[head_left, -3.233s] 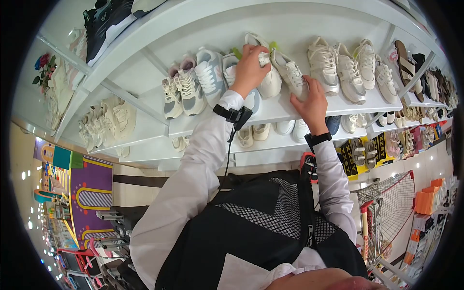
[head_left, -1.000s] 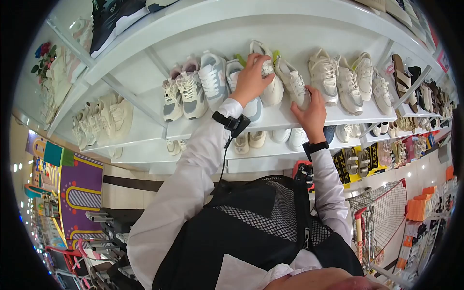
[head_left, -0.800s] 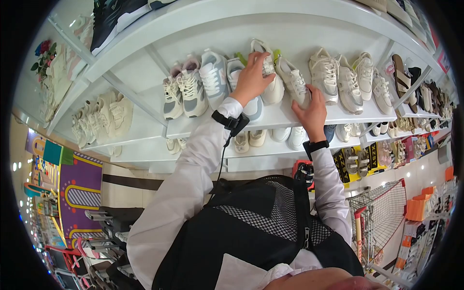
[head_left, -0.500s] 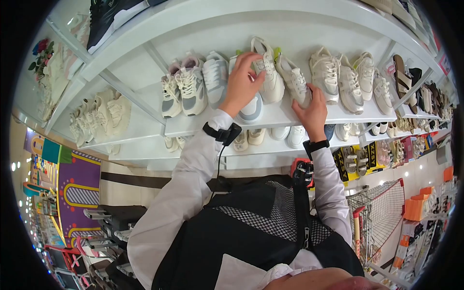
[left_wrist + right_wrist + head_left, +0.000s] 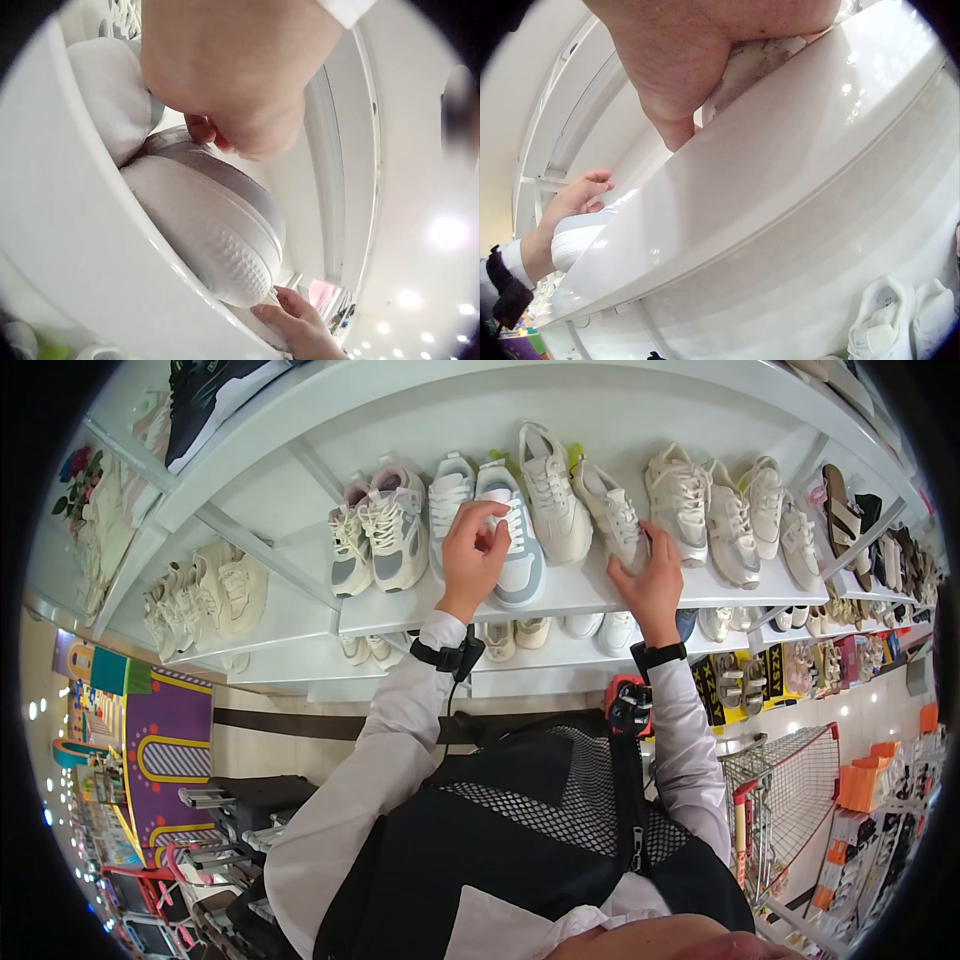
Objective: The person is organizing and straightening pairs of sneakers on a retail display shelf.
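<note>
My right hand (image 5: 650, 582) holds the toe of a cream lace-up sneaker (image 5: 608, 512) between thumb and fingers. That sneaker stands slightly turned on the white shelf (image 5: 580, 595). Its lookalike (image 5: 553, 505) stands just left of it, untouched. My left hand (image 5: 474, 558) is over a white and grey-blue sneaker pair, its fingers loosely bent and nothing held. The right shoe (image 5: 519, 565) of that pair shows beside my fingers, while the left shoe is partly hidden behind the hand. In the right wrist view the held sneaker's toe (image 5: 754, 67) peeks out under my palm.
Chunky grey and cream sneakers (image 5: 392, 535) stand at left on the same shelf, and several pale sneakers (image 5: 680, 505) at right. More shoes (image 5: 615, 632) fill the shelf below. Behind me on the right is a wire shopping cart (image 5: 795, 800).
My left hand has let go of the left cream sneaker and moved left over the grey-blue pair. That sneaker now stands free. My right hand keeps its hold on the other one.
</note>
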